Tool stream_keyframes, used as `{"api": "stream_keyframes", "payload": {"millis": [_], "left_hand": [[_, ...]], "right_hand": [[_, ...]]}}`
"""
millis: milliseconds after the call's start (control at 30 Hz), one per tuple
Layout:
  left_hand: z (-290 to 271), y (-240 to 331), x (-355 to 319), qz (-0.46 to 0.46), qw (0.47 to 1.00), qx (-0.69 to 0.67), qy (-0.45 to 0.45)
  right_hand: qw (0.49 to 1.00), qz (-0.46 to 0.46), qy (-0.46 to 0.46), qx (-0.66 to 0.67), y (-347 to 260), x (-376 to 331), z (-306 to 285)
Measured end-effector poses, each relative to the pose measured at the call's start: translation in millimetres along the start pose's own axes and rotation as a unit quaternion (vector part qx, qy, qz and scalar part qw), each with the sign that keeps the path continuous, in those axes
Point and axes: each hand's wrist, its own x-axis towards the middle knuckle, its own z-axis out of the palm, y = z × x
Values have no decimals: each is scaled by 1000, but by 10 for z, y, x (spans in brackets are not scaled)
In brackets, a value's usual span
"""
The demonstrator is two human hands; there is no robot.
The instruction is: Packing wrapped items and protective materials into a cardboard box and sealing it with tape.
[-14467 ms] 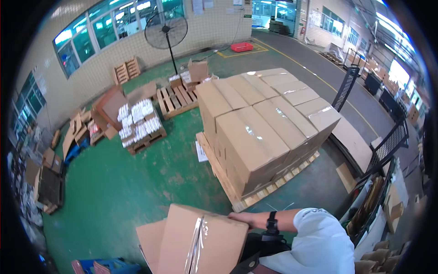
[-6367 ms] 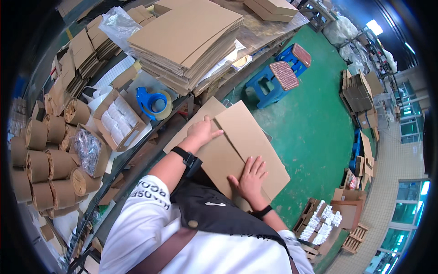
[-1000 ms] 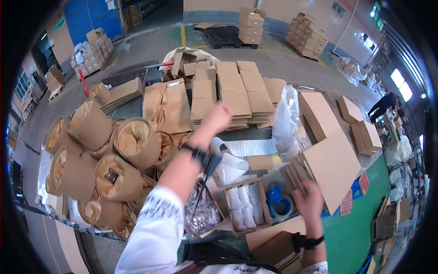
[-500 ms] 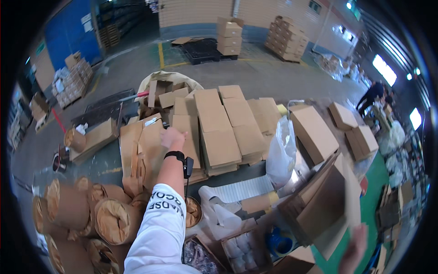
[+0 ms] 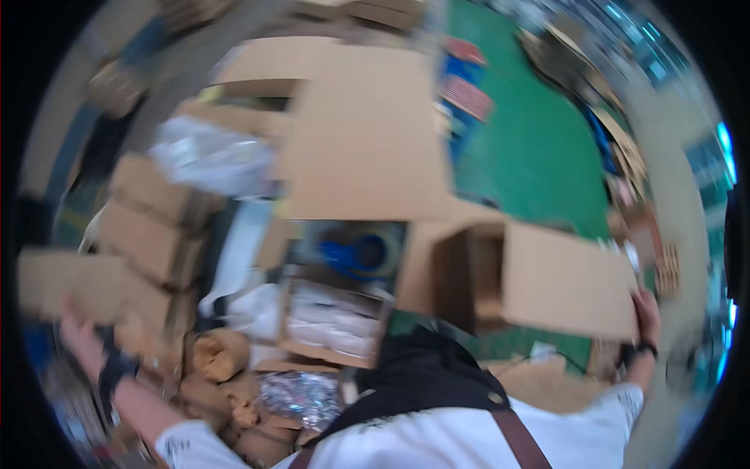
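Note:
My left hand (image 5: 76, 320), blurred, grips the near edge of a flat piece of cardboard (image 5: 66, 281) at the far left, next to stacked flattened cardboard boxes (image 5: 144, 238). At the right, my right hand (image 5: 647, 315) is closed on the outer edge of an open cardboard box (image 5: 574, 277). That box's dark opening faces left. Between my arms, a carton of white wrapped packs (image 5: 332, 316) stands beside a blue tape dispenser (image 5: 355, 252). Beyond them spreads a large cardboard panel (image 5: 367, 133).
Brown paper rolls (image 5: 219, 356) and a clear-wrapped bundle (image 5: 301, 395) lie close to my body. A translucent plastic bag (image 5: 211, 156) rests beside the large panel. Green floor (image 5: 527, 148) runs along the far right, with more cardboard (image 5: 555, 59) beyond.
My view has swung right and down. My left hand, earlier over the flattened boxes, now has a cardboard piece at the far left. My right hand, earlier apart from the cardboard, now holds a box.

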Motion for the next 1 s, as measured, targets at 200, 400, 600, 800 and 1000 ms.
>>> {"api": "stream_keyframes", "payload": {"millis": [200, 400, 600, 800, 1000], "left_hand": [[1278, 1482, -1535, 40, 976, -80, -197], [2610, 2060, -3592, 8, 979, -85, -184], [3675, 2096, -4779, -23, 946, -73, -316], [4301, 1631, -5478, -113, 843, -80, -520], [4977, 1245, -6364, -82, 821, -105, -556]], "right_hand": [[992, -37, 110, -54, 587, 764, 594], [993, -7, -13, 115, 827, 847, 70], [985, -121, 19, -121, 874, 1604, 1012], [947, -76, -108, -293, 877, 1582, 2015], [870, -396, -279, 97, -408, 1206, 2114]]}}
